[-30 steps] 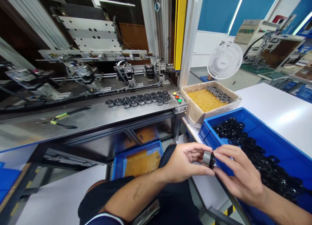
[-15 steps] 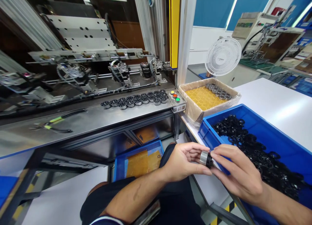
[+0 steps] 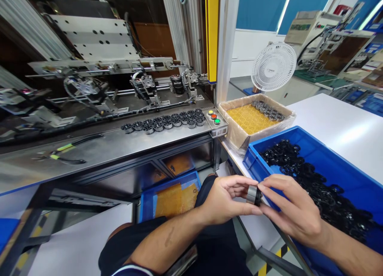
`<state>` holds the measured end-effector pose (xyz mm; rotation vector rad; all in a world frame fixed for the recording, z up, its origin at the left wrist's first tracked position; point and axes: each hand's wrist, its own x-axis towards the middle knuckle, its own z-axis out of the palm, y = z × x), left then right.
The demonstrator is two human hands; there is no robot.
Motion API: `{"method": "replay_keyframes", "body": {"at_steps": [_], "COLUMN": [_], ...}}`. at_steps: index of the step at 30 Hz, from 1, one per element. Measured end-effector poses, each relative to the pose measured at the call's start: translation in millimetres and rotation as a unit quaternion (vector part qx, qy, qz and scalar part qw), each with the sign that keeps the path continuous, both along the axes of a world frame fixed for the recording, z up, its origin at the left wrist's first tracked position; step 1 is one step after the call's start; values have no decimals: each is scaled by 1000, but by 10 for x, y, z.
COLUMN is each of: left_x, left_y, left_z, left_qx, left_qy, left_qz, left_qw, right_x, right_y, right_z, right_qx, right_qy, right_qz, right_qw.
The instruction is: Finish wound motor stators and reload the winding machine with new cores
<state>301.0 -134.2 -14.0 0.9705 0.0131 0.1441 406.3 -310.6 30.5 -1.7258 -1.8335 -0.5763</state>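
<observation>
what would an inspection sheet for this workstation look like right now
surface: steel bench ahead, white table to the right
job's things: small metal cylinder with a dark end; blue bin of black rings on the right
clutter: pliers and a row of round parts on the steel bench; cardboard box with a yellow tray inside
grippers: left hand and right hand both pinch the metal cylinder at the fingertips
cables: black cable by a beige machine at back right
surroundings: white fan, three buttons, second blue bin under the bench
</observation>
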Motion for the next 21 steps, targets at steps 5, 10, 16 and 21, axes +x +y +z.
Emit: {"method": "replay_keyframes", "body": {"at_steps": [5,10,16,21], "left_x": [-27,-73,-104,23], "left_y": [2,-12,15,176], "left_z": [-35,-9,50,18], "left_qx": [22,64,163,211], "left_qy": [32,-7,-94,-60], "left_qz": [-16,-37,-75,6], "left_qw": [999,997,979,976], "right_x": [28,12,283,1175], "right_y": [-4,63,64,-307], "right_z": [6,13,91,39], "right_qx": [-3,7,6,-154], "right_qy": [-44,-4,160,189], "right_qz": [-4,-11,-56,-384], "right_qw": [999,1000,985,890]}}
